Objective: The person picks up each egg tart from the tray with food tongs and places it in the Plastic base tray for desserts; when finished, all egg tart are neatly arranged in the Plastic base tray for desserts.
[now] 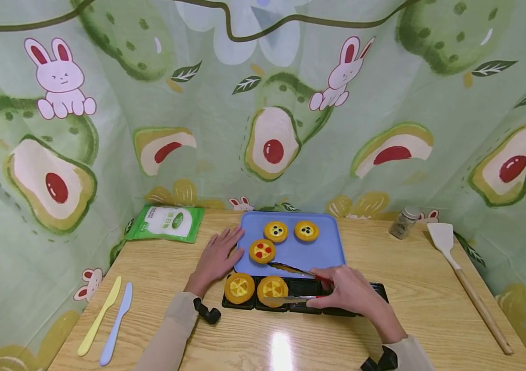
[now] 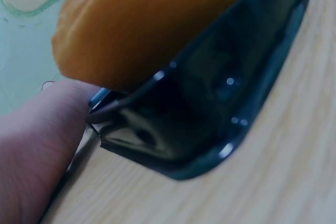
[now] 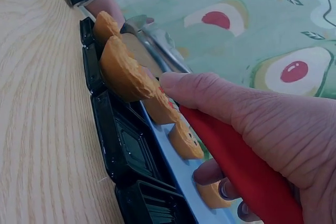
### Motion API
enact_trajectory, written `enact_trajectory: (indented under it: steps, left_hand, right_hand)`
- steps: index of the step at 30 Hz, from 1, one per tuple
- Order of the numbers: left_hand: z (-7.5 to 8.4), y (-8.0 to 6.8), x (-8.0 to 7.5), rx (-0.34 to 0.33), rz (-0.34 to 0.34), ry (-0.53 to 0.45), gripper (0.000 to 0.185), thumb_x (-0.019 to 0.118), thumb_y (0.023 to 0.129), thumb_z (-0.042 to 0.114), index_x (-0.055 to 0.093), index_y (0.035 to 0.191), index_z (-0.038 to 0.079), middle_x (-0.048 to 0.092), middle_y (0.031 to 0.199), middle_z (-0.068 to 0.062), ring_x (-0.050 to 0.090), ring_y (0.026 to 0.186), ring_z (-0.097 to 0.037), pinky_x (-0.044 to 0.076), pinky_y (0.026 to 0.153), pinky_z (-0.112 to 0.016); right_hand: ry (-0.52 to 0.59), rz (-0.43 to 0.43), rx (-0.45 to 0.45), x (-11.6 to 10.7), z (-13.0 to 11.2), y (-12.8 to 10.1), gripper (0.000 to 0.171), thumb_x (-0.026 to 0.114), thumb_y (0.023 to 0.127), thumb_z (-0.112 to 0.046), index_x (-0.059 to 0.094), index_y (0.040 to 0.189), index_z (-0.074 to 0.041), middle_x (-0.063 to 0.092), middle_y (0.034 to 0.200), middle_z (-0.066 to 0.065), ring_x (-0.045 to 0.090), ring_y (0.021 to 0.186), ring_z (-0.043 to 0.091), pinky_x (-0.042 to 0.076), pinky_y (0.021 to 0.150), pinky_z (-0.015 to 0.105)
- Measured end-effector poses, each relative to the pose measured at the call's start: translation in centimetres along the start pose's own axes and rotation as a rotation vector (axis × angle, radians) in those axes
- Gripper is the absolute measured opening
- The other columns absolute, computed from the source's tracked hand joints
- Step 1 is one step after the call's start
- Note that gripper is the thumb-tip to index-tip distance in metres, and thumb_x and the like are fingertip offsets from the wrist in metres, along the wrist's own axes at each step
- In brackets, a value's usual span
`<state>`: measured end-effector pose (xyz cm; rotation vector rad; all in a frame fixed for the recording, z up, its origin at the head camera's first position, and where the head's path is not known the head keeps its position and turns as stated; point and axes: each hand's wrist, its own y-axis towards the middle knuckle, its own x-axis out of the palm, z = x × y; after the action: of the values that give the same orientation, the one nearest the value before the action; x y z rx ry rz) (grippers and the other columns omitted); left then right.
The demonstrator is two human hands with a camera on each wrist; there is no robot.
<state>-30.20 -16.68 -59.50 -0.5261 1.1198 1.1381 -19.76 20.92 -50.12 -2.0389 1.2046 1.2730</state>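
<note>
My right hand [image 1: 344, 291] holds a pair of tongs [image 1: 293, 299] with red handles [image 3: 231, 156]. The tongs' arms are spread: one tip is by the tart with red pieces [image 1: 262, 251] on the blue tray [image 1: 323, 255], the other over a tart with yellow wedges [image 1: 273, 289]. That tart and a similar one [image 1: 239, 288] sit in the left compartments of a black compartment tray [image 1: 301, 287]. My left hand [image 1: 216, 257] lies flat with fingers extended at the blue tray's left edge. Two tarts with dark berries [image 1: 276, 232] are at the back of the blue tray.
A green packet [image 1: 166, 223] lies at the back left. Yellow [image 1: 100, 315] and blue [image 1: 117, 323] plastic knives lie front left. At the right are a small spice jar [image 1: 404, 222] and a white spatula [image 1: 469, 286] with a wooden handle. A patterned cloth hangs behind.
</note>
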Motion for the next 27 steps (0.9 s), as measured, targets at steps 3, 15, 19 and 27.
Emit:
enact_trajectory:
  steps: [3, 15, 19, 27]
  left_hand:
    - [0.1, 0.0, -0.1, -0.008, -0.001, -0.004, 0.064, 0.043, 0.109, 0.053, 0.031, 0.166, 0.027, 0.026, 0.171, 0.007, 0.021, 0.160, -0.028, 0.013, 0.128, -0.056]
    - [0.2, 0.1, -0.1, -0.014, -0.007, 0.009, 0.066, 0.041, 0.109, 0.056, 0.029, 0.167, 0.028, 0.025, 0.171, 0.007, 0.020, 0.160, -0.027, 0.012, 0.128, -0.056]
    - [0.2, 0.1, -0.1, -0.013, -0.007, 0.002, 0.065, 0.042, 0.109, 0.055, 0.029, 0.167, 0.028, 0.025, 0.171, 0.007, 0.020, 0.160, -0.028, 0.012, 0.128, -0.057]
    - [0.0, 0.0, 0.2, -0.010, -0.001, -0.007, 0.064, 0.042, 0.109, 0.054, 0.029, 0.166, 0.029, 0.025, 0.171, 0.008, 0.021, 0.160, -0.028, 0.014, 0.128, -0.057]
  right_hand:
    - [0.003, 0.003, 0.023, -0.3, -0.1, 0.0, 0.060, 0.086, 0.077, -0.061, 0.076, 0.122, -0.022, 0.045, 0.064, -0.016, 0.034, 0.055, -0.002, 0.023, 0.051, 0.020]
    - [-0.006, 0.088, 0.051, -0.8, 0.0, -0.1, 0.074, 0.084, 0.079, -0.063, 0.073, 0.134, -0.015, 0.053, 0.067, -0.015, 0.038, 0.054, 0.000, 0.029, 0.048, 0.021]
    - [-0.040, 0.146, 0.046, -0.6, -0.1, -0.1, 0.077, 0.081, 0.079, -0.067, 0.073, 0.134, -0.013, 0.053, 0.067, -0.016, 0.038, 0.053, -0.001, 0.029, 0.047, 0.021]
    - [-0.109, 0.281, 0.001, 0.2, 0.0, 0.1, 0.069, 0.081, 0.081, -0.064, 0.075, 0.125, -0.011, 0.047, 0.068, -0.020, 0.033, 0.051, -0.003, 0.027, 0.046, 0.020]
